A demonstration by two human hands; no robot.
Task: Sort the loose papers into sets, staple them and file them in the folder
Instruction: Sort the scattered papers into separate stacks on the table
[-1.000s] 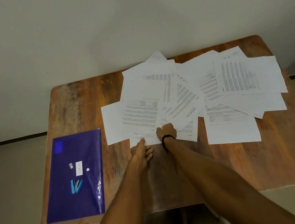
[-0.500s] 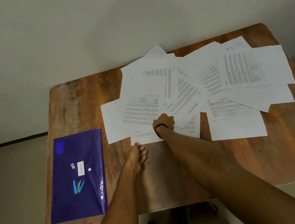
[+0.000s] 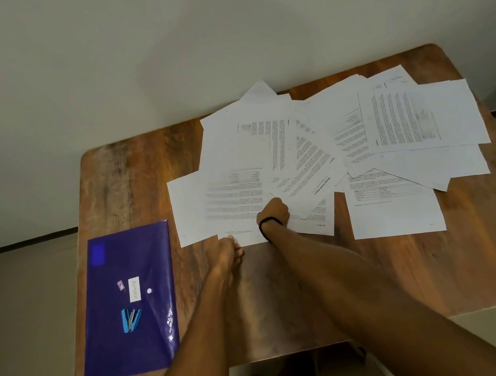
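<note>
The left grip (image 3: pixel 226 256) has returned to the near edge of the papers (image 3: pixel 301 158), fingers straight. The right grip (image 3: pixel 272 213) stays curled on them, pinch unclear. Sheets look limp and slippery, so best lifted by a corner.

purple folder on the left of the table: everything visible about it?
The folder is a glossy purple plastic envelope, rectangular, lying flat at the table's near-left corner, long side running away from the person. It looks closed. A lighter blue patch marks its far-left corner; a white label and a round white snap sit mid-face. A small blue stapler rests on it. Glare streaks its right edge. The left hand is apart from it.
</note>
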